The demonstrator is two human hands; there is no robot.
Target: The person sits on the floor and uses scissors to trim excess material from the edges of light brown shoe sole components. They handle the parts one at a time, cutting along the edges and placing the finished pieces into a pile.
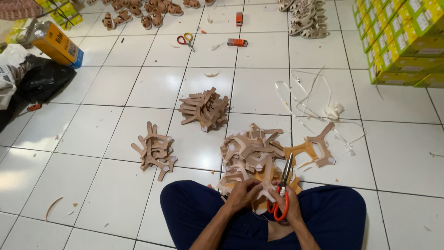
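Sitting cross-legged on the white tiled floor (115,88), the person pinched a tan strap piece (264,187) in the left hand (241,193), fingers pressed onto it above the lap. The right hand (287,203) was closed through the red handles of scissors (282,190), blades pointing away. A heap of similar pieces (252,153) lay just ahead.

Small red-and-yellow-handled scissors (186,40) on white floor tiles (111,85). Yellow-green cardboard boxes (401,39) stacked far right. Black plastic bag (44,79) far left, beside yellow carton (58,44). Tan finished sandals (143,13) along top edge.
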